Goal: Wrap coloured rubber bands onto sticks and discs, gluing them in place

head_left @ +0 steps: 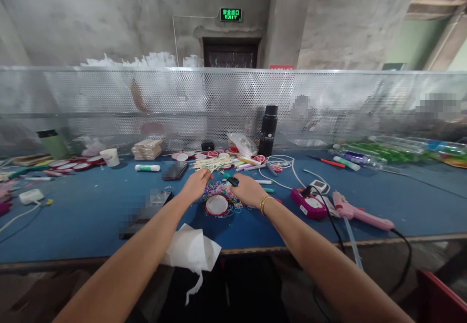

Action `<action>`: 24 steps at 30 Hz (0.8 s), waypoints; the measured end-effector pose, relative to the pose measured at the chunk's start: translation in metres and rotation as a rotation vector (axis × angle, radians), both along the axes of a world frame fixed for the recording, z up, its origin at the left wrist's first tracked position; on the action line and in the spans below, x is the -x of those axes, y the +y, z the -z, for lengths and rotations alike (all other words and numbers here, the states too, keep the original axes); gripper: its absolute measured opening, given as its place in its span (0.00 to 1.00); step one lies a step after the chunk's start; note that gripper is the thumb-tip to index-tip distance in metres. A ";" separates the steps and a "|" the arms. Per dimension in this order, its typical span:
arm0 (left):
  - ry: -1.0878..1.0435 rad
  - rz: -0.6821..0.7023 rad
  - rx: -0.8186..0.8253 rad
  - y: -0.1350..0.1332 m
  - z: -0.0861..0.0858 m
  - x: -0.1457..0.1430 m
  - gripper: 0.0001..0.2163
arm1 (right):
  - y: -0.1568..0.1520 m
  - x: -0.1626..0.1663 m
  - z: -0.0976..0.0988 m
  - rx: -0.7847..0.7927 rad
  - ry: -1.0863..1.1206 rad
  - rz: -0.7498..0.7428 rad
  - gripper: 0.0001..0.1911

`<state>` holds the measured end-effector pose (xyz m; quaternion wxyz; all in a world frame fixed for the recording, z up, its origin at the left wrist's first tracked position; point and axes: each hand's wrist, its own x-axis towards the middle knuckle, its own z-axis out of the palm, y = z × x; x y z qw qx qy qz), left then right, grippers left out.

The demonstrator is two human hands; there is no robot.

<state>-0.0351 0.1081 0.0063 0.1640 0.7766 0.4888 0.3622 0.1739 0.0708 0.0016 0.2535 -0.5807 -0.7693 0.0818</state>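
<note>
Blue covering spreads over the long workbench [419, 201], which stands in a room of rough grey concrete walls with a green exit sign [230, 14] above a dark doorway [230, 53]. A perforated metal screen [346, 99] closes the whole far edge of the bench.

Both bare forearms reach in from below, and the hands nearly meet at the middle. The left hand [197, 184] has its fingers curled inward; whether they pinch anything cannot be made out. The right hand [248, 190], with a gold bracelet [265, 203] at the wrist, is loosely curled, with a small black object [233, 182] at its forefinger; I cannot tell whether it is gripped or worn. Just below the two hands a round red-rimmed white disc [216, 205] lies flat in a scatter of coloured rubber bands [223, 192].

Behind the hands lies a bundle of thin sticks [215, 162], and a black flask [269, 129] stands upright near the screen. To the right, a magenta device [310, 206] and a pink glue gun [361, 214] lie near the front edge, and the black cable [404, 255] drops over it. A white paper sheet [191, 251] overhangs the same edge between the forearms. Plastic bottles [386, 153] lie on their sides at far right; a white cup [110, 157] and a stack of wooden pieces [147, 149] sit at the left. Bare blue stretches lie left of the left forearm and beyond the glue gun.
</note>
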 end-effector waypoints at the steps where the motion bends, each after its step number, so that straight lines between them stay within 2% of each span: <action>1: 0.000 -0.003 0.005 0.001 0.000 0.000 0.14 | 0.001 0.000 0.000 0.010 0.003 -0.001 0.11; 8: 0.010 -0.009 -0.012 0.001 0.000 0.002 0.14 | 0.002 0.001 0.000 0.041 0.045 -0.027 0.15; 24: 0.079 -0.099 0.000 0.001 0.000 0.001 0.12 | -0.001 0.006 -0.002 0.089 -0.038 -0.009 0.13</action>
